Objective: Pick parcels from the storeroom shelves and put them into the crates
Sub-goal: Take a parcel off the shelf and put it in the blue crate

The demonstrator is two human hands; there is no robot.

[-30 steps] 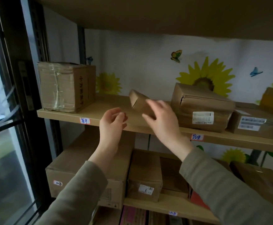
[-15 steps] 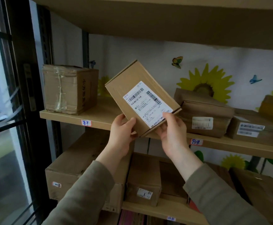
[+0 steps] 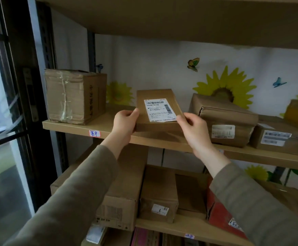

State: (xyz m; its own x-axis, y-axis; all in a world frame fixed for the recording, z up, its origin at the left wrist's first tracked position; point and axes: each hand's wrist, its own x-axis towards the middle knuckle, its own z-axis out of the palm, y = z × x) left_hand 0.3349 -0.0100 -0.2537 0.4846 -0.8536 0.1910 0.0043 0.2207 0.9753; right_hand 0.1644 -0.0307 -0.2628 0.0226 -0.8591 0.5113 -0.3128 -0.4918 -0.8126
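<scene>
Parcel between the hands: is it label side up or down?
Label side up. The white barcode label shows on the parcel's top face; the left hand and right hand grip its near corners.

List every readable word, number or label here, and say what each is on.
Shelf tag: blue handwriting, second character reads "平", first unclear.
Sticker on the red box: "251", tilted, perhaps partial.
Label on the held parcel: barcodes and a number line, too blurred.
Taped box: black vertical characters, unreadable.
Wrapped parcel label and lower shelf tag: too blurred.
</scene>
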